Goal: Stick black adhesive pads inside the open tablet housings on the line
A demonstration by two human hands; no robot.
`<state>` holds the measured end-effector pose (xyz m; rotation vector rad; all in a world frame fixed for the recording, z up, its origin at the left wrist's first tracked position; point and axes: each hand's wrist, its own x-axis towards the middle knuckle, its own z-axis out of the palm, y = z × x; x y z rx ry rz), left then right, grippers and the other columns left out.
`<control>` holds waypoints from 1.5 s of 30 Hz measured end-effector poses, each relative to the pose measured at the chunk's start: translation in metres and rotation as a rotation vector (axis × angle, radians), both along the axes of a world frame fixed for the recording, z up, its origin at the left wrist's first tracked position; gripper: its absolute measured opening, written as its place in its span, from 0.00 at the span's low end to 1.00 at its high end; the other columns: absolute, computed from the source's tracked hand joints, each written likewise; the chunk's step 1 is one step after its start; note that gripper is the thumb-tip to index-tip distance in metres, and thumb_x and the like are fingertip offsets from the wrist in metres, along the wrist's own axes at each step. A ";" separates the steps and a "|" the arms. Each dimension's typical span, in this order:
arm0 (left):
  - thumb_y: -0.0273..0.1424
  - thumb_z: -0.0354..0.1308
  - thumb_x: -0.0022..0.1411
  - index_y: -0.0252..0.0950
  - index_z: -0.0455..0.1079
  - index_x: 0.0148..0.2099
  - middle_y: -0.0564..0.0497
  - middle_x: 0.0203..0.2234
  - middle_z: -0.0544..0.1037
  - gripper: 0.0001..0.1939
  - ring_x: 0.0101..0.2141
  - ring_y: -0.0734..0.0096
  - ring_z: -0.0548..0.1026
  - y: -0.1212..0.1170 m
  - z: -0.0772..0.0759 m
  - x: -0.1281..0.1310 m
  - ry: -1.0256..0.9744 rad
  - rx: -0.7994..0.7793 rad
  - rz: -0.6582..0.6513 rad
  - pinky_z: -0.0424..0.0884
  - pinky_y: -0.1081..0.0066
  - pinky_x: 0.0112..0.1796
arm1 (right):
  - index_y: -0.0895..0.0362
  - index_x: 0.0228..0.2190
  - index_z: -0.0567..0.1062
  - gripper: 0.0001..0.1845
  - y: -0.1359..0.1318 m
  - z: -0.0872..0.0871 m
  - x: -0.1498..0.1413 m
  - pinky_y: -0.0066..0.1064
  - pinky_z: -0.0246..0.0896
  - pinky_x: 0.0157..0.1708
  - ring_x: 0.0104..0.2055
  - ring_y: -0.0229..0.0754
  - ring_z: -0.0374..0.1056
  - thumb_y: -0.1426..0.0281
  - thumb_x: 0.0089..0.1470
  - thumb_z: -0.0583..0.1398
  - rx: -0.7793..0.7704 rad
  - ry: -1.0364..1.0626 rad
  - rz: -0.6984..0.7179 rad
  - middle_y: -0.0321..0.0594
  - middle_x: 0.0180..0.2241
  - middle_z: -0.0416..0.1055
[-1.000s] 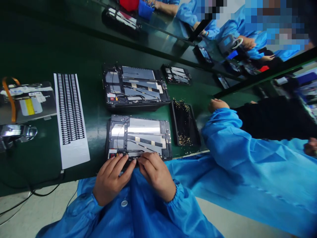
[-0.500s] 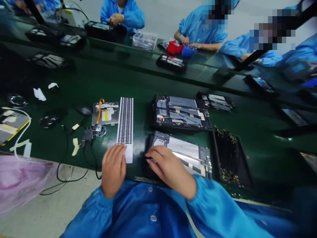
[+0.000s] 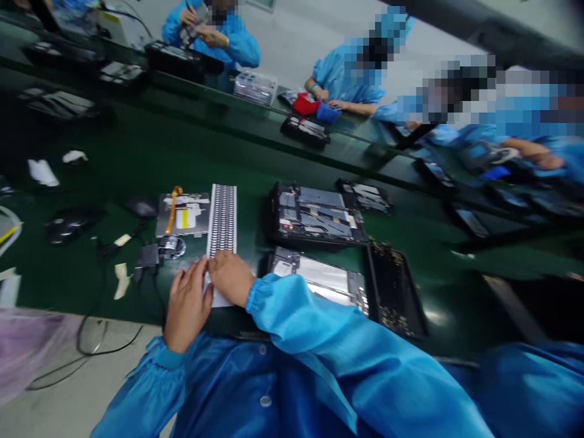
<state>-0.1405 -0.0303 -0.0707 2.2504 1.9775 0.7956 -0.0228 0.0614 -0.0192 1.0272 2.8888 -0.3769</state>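
Note:
A white sheet with rows of small black stickers (image 3: 222, 220) lies on the green belt. Both my hands rest on its near end. My left hand (image 3: 187, 304) lies flat beside it, fingers stretched toward the sheet's edge. My right hand (image 3: 231, 277) sits curled on the sheet, its fingertips pressed to the paper; what they pinch, if anything, is hidden. To the right lies an opened tablet (image 3: 319, 281), partly covered by my blue sleeve. A second opened tablet (image 3: 316, 214) lies beyond it.
A black tray of small gold screws (image 3: 395, 289) sits right of the tablets. A metal plate with an orange flex cable (image 3: 182, 214), a tape holder (image 3: 171, 246), cables and paper scraps lie left. Other people in blue coats work across the belt.
The view swung left. My right hand left the near tablet and moved left onto the sticker sheet; my left hand stayed at the sheet's near end.

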 end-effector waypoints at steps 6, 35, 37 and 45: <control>0.34 0.52 0.68 0.38 0.59 0.67 0.40 0.56 0.75 0.27 0.58 0.46 0.71 0.015 -0.007 -0.008 0.018 0.036 -0.014 0.60 0.40 0.60 | 0.57 0.40 0.70 0.08 0.004 0.073 0.112 0.32 0.65 0.50 0.47 0.39 0.68 0.69 0.69 0.52 -0.090 0.437 -0.065 0.42 0.41 0.71; 0.27 0.61 0.63 0.32 0.73 0.52 0.40 0.50 0.79 0.15 0.53 0.56 0.75 -0.029 0.022 0.205 -0.063 0.227 -0.724 0.69 0.57 0.55 | 0.57 0.40 0.73 0.08 -0.140 0.019 0.282 0.39 0.70 0.47 0.45 0.45 0.69 0.73 0.67 0.54 0.075 0.269 -0.612 0.45 0.43 0.73; 0.27 0.62 0.62 0.32 0.73 0.52 0.41 0.49 0.79 0.15 0.53 0.55 0.75 -0.029 0.022 0.205 -0.064 0.235 -0.725 0.70 0.57 0.55 | 0.57 0.41 0.73 0.09 -0.140 0.020 0.281 0.39 0.71 0.46 0.44 0.45 0.69 0.73 0.68 0.53 0.078 0.262 -0.610 0.46 0.44 0.73; 0.29 0.63 0.62 0.34 0.74 0.52 0.42 0.47 0.79 0.15 0.50 0.56 0.76 -0.027 0.023 0.209 -0.044 0.250 -0.709 0.71 0.58 0.52 | 0.58 0.41 0.73 0.08 -0.141 0.020 0.279 0.40 0.71 0.48 0.45 0.46 0.69 0.75 0.66 0.54 0.085 0.224 -0.609 0.45 0.44 0.72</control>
